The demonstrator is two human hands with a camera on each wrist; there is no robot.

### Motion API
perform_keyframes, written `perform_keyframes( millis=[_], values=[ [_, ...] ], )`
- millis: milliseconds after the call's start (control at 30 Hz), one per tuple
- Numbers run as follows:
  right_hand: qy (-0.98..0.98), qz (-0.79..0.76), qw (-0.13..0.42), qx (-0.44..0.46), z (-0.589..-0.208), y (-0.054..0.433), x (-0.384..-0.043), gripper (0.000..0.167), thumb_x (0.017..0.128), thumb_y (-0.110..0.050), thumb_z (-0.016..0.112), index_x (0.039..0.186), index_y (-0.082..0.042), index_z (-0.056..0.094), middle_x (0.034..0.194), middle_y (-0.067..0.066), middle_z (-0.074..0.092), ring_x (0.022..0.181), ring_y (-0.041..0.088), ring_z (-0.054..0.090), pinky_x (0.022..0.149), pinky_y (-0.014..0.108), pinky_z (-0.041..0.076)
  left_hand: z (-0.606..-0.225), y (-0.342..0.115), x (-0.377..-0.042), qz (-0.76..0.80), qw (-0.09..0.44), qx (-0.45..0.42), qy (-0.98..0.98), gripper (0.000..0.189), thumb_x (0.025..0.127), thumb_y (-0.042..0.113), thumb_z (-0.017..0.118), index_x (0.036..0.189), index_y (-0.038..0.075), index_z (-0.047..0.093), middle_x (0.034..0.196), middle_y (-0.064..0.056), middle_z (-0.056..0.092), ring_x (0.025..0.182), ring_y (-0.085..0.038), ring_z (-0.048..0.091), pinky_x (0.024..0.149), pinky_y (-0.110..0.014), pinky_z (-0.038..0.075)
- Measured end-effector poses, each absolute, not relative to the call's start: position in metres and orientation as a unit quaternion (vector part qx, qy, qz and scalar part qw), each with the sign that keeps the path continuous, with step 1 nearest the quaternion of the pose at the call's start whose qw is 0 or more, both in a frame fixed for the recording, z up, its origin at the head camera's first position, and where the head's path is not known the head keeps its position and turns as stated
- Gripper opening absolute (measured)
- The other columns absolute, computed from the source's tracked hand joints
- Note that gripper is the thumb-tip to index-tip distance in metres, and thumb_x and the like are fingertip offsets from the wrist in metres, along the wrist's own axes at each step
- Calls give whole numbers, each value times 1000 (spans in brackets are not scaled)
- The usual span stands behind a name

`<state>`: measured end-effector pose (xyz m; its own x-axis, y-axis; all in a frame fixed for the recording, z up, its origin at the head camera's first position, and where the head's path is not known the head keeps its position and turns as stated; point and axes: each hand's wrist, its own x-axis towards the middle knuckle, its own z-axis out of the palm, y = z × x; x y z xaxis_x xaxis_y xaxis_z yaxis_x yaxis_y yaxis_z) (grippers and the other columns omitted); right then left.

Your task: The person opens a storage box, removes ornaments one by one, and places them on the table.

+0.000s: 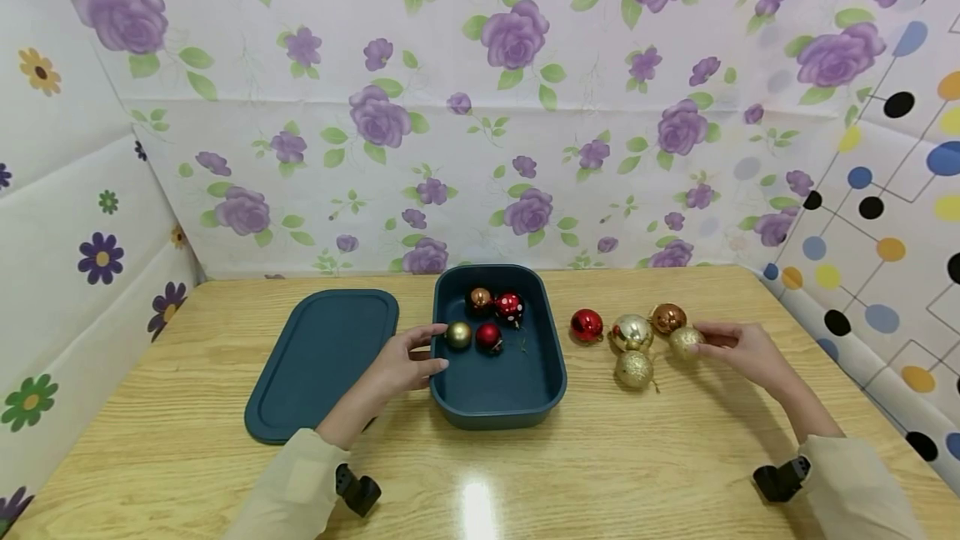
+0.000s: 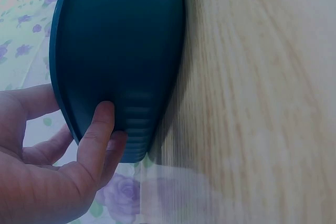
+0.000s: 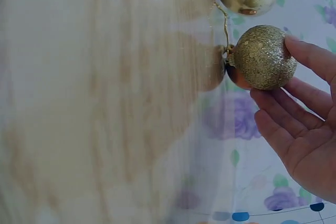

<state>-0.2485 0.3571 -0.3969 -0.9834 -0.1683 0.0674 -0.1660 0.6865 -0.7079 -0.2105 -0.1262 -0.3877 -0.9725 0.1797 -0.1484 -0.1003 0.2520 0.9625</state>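
Observation:
My left hand (image 1: pixel 406 362) grips the left side of a dark blue box (image 1: pixel 497 421), with fingers over the rim and against the outer wall (image 2: pixel 126 40). Inside the box lie a copper bauble (image 1: pixel 479 300), a red bauble with white dots (image 1: pixel 509 307), a matte gold bauble (image 1: pixel 458 335) and a plain red bauble (image 1: pixel 488 335). To the right of the box, my right hand (image 1: pixel 747 350) pinches a gold glitter bauble (image 3: pixel 265 57) between thumb and fingers. A copper bauble (image 1: pixel 668 318) and a shiny gold bauble (image 1: pixel 632 332) sit beside it.
A second gold glitter bauble (image 1: pixel 633 369) lies just in front of the shiny one. A shiny red bauble (image 1: pixel 587 325) rests nearer the box. The blue lid (image 1: pixel 322 357) lies flat on the wooden table (image 1: pixel 600 473) at left. Patterned cloth (image 1: pixel 450 148) walls the table's back and sides.

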Motion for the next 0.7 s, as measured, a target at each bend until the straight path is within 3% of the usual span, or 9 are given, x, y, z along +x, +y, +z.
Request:
perform_keyframes(
  millis=[200,433,700],
  values=[
    [919,-385,10,-88,-399,360,-250,58,85,-31,65,124,9,50,118,28,55,85,-13,52,70,18,49,-387,-126,-210,616,117,22,779,52,85,4,62,134,13,46,139,-20,35,111,-29,50,71,-34,51],
    [913,-397,11,-97,-400,362,-250,54,84,-23,67,121,12,51,112,29,58,83,-6,57,69,20,50,-388,-126,-210,612,113,23,782,51,85,6,63,133,13,47,137,-20,38,111,-29,50,72,-35,51],
    [909,-405,21,-94,-402,360,-250,58,82,-26,69,122,12,51,109,26,60,81,-4,59,69,22,50,-387,-126,-211,612,113,20,782,51,85,4,63,133,14,47,138,-19,37,113,-29,49,72,-35,51]
  ],
)
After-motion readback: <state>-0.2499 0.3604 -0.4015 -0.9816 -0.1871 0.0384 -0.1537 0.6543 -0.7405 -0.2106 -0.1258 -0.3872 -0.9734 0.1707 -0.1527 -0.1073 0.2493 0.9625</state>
